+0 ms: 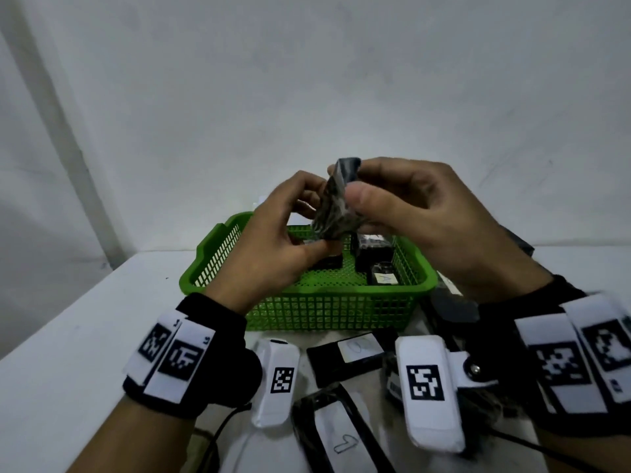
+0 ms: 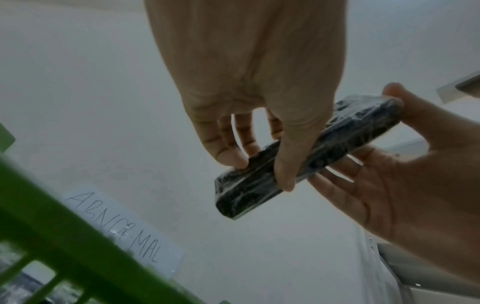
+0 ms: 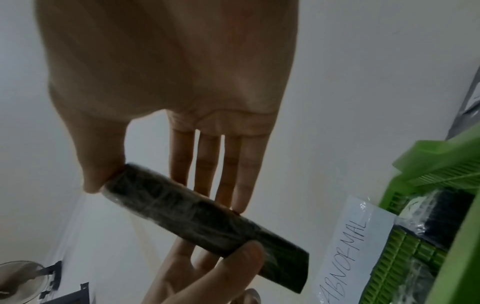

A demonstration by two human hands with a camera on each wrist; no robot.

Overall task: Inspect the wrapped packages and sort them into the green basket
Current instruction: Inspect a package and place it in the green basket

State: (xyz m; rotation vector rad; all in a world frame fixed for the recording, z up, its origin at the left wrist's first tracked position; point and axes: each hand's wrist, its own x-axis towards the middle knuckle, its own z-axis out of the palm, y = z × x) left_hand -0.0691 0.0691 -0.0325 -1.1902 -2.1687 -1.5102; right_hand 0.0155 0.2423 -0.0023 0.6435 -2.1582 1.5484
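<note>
Loose packages (image 1: 345, 356): lying flat and black on the table (image 1: 85, 336), on the near side of the green basket (image 1: 327, 312).
Held package (image 1: 336, 203): hanging above the basket, long axis steeply tilted, crinkly clear film over a dark slab.
Left hand (image 1: 273, 247): its grip pinching the lower end.
Right hand (image 1: 409, 206): its grip clamping the upper end.
Basket: lying directly below; rigid plastic mesh, already holding wrapped packages.
Paper label (image 2: 122, 232): lying beyond the basket, reading "ABNORMAL".

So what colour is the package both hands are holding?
Black under clear, crinkled wrap; the package shows best in the left wrist view.
</note>
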